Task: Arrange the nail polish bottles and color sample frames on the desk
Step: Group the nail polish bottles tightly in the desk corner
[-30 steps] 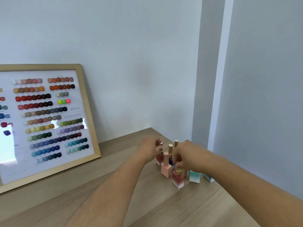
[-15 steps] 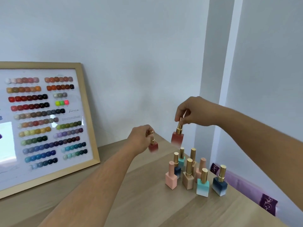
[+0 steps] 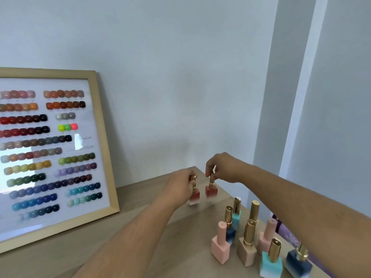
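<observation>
My left hand grips the gold cap of a red-to-white nail polish bottle near the desk's far corner. My right hand pinches the gold cap of a second red bottle just to its right. Both bottles are upright and side by side, at or just above the wooden desk; motion blur hides whether they touch it. A cluster of several bottles in pink, beige, teal and dark blue stands at the near right. A wood-framed color sample frame leans against the wall at left.
The desk's right edge runs close beside the bottle cluster, with purple fabric below it. A white wall stands behind the desk and a pillar at the right.
Both hands lifted a red bottle each out of the cluster, carried them up and back, then lowered them side by side near the desk's far corner.
</observation>
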Demonstrator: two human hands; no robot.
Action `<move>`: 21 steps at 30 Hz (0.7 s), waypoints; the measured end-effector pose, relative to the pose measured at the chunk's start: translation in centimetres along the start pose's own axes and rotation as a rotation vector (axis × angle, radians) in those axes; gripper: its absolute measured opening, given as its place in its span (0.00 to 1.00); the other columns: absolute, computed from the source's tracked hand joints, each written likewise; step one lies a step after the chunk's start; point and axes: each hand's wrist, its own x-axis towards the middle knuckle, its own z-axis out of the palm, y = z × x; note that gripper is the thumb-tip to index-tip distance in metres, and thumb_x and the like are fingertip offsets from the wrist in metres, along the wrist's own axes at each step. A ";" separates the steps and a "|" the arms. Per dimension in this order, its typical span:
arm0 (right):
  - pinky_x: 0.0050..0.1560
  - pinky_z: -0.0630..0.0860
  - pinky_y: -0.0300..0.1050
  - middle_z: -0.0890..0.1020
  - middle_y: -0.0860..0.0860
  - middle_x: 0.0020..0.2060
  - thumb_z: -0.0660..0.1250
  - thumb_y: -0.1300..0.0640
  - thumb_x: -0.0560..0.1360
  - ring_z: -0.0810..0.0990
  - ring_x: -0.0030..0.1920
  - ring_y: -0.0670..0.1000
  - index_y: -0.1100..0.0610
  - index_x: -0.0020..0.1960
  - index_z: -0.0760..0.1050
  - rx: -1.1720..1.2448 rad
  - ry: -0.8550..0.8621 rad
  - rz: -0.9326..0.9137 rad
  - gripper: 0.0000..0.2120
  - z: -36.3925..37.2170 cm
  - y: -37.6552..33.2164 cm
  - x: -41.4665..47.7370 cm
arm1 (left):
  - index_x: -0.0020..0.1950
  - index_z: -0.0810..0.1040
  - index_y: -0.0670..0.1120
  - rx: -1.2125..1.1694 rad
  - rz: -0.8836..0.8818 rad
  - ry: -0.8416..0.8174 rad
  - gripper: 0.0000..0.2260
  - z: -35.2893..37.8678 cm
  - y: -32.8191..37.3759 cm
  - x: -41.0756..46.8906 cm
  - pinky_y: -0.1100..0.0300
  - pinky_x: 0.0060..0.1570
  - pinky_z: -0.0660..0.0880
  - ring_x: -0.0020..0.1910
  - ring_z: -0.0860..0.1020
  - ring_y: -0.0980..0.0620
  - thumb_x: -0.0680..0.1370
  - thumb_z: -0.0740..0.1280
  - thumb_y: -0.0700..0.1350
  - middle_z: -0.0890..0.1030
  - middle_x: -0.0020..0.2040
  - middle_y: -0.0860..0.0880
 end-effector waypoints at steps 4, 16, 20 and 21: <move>0.37 0.71 0.37 0.77 0.46 0.40 0.70 0.65 0.69 0.78 0.45 0.49 0.54 0.43 0.81 -0.010 -0.038 -0.028 0.07 0.9 0.4 0.4 | 0.51 0.77 0.47 -0.001 0.005 0.016 0.08 0.7 -0.4 -0.1 0.63 0.39 0.72 0.41 0.76 0.54 0.76 0.62 0.37 0.79 0.42 0.52; 0.43 0.74 0.35 0.79 0.46 0.47 0.72 0.56 0.70 0.78 0.45 0.44 0.54 0.54 0.77 0.123 -0.121 0.038 0.14 1.7 3.7 -0.6 | 0.64 0.68 0.55 -0.085 -0.154 0.031 0.21 2.7 -2.3 -2.3 0.60 0.51 0.72 0.49 0.74 0.55 0.74 0.69 0.49 0.74 0.52 0.55; 0.47 0.80 0.41 0.80 0.51 0.47 0.66 0.59 0.75 0.80 0.44 0.48 0.55 0.50 0.77 0.290 -0.232 0.079 0.05 2.4 4.3 -0.5 | 0.56 0.74 0.54 -0.165 -0.174 0.047 0.13 4.1 -2.9 -3.0 0.61 0.47 0.74 0.44 0.76 0.59 0.73 0.70 0.46 0.77 0.49 0.54; 0.47 0.80 0.41 0.80 0.52 0.48 0.65 0.60 0.75 0.81 0.45 0.49 0.54 0.50 0.76 0.319 -0.263 0.091 0.04 2.4 4.3 -0.5 | 0.54 0.75 0.54 -0.172 -0.170 0.066 0.11 4.4 -2.9 -3.1 0.61 0.47 0.75 0.42 0.76 0.59 0.73 0.70 0.46 0.78 0.48 0.54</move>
